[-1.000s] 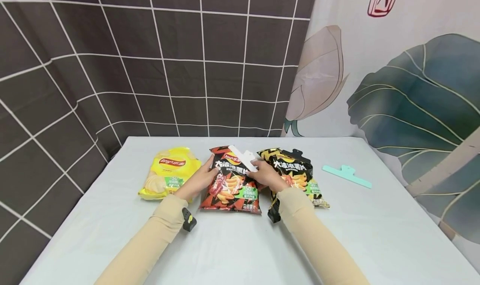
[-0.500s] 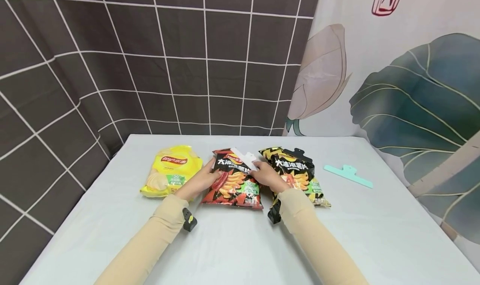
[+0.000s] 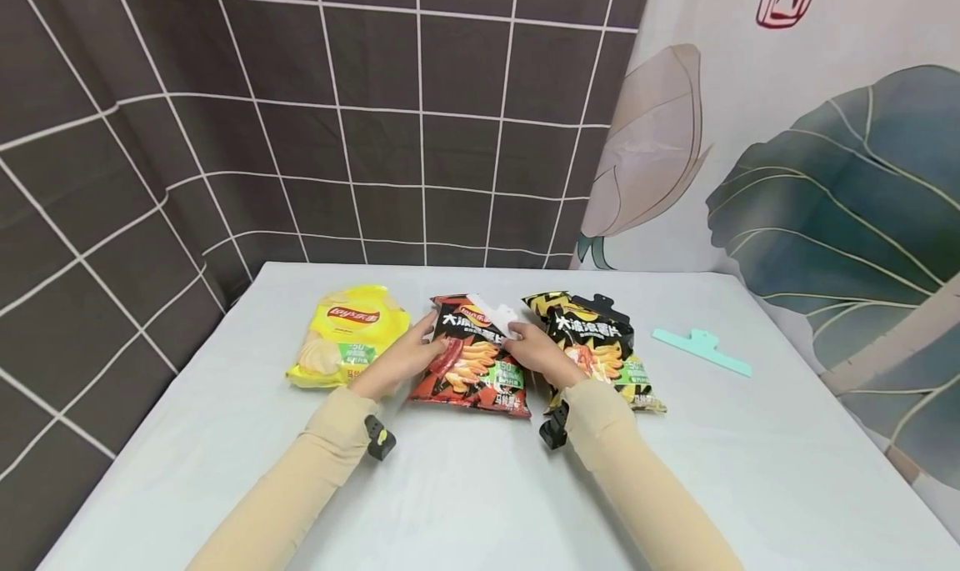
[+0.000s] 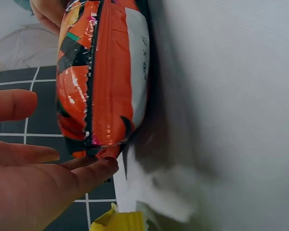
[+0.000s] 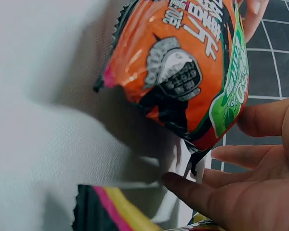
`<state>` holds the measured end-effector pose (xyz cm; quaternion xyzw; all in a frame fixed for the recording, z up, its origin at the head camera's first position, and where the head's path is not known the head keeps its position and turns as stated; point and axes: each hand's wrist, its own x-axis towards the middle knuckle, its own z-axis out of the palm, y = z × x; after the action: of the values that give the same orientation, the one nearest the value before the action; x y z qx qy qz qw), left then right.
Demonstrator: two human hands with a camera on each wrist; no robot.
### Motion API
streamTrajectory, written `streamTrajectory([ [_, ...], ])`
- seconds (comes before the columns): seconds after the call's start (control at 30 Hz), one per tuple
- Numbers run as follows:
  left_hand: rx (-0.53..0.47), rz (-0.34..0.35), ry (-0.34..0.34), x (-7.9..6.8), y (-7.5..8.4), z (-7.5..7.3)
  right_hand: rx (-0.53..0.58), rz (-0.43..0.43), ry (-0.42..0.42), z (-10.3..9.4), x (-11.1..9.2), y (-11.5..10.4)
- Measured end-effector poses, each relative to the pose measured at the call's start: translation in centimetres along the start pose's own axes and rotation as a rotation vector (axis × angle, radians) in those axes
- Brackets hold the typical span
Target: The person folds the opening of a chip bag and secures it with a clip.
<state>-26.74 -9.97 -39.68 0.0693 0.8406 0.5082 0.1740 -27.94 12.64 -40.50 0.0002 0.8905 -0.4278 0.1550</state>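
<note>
Spread hands (image 3: 403, 357) (image 3: 542, 355) against red bag (image 3: 471, 369)

The red chip bag (image 3: 471, 369) has sunk slightly at its top.

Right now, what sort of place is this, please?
It looks like a made-up tabletop corner, maybe for filming: a white-covered table, a wrinkly dark wall covering with white grid lines, and a leaf-printed backdrop.

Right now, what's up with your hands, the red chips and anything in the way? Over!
Left hand, right hand: flanking red bag. White clip: slanted across its top right corner. Close by: yellow bag left, black bag right.
</note>
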Motion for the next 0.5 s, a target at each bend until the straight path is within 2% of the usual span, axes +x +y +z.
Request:
streamTrajectory([
  [0.27,0.073,0.007,0.019,-1.1,0.4,-0.6,-0.02,-0.023,0.004,-0.1,-0.7,-0.7],
  [0.33,0.09,0.027,0.024,-1.3,0.4,-0.8,-0.02,-0.035,0.011,-0.2,-0.9,-0.9],
  [0.5,0.133,0.081,0.068,-2.2,0.5,-1.1,-0.039,-0.134,0.075,0.4,-1.2,-1.7],
])
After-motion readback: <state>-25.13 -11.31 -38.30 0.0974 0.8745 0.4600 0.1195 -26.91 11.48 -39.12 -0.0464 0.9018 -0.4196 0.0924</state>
